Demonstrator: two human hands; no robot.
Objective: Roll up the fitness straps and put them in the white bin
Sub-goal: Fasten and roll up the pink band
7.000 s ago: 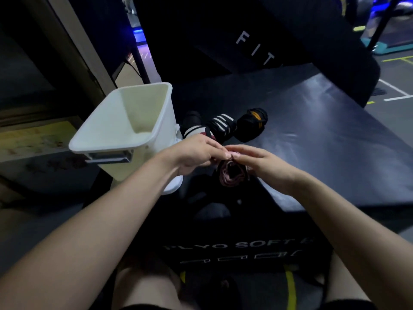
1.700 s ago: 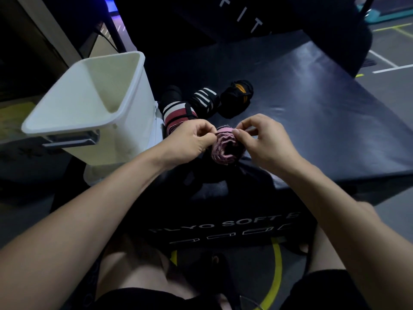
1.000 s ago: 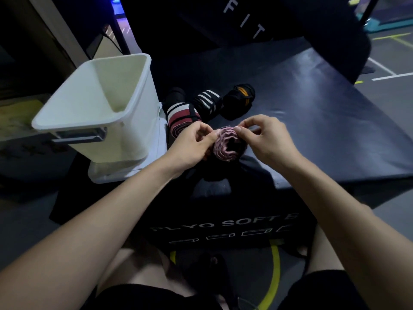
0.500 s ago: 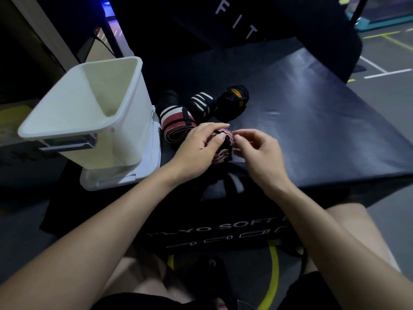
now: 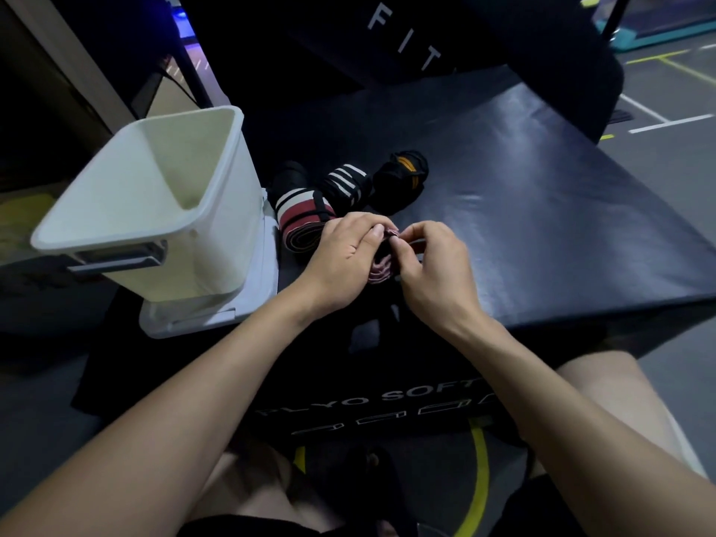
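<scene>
1. Near the front edge of the black plyo box (image 5: 542, 211), both hands had closed in on the pink strap roll (image 5: 377, 271); a second before, the roll's open coiled end faced the camera between spread fingertips, and now it was mostly covered.
2. The left hand (image 5: 341, 257) had curled its fingers and thumb round the roll from the left side, while the right hand (image 5: 430, 265) pinched at its top edge with bent fingertips (image 5: 395, 242), apparently at the strap's loose end.
3. That shift suggested the rolling was about finished and the tail was being tucked or fastened, so the next step would likely be carrying it to the bin.
4. The white bin (image 5: 228, 211) stood at the box's left edge, resting on a flat white lid (image 5: 252, 308); what showed of its inside held no straps, though the floor of it was largely hidden.
5. Three more rolls lay behind the hands, toward the box's left side: a red, white and black roll (image 5: 298, 215) just beside the bin, a black roll with white stripes (image 5: 346, 184) next to it, and a black roll with orange trim (image 5: 401, 178) at the right of the row.
6. The straps looked like soft woven elastic, layered in spirals with ribbed edges; the pink one seemed squashy under grip.
7. The box top was smooth, slightly glossy vinyl, and the bin rigid matte plastic, tapering downward, with a grey handle (image 5: 116, 259).
</scene>
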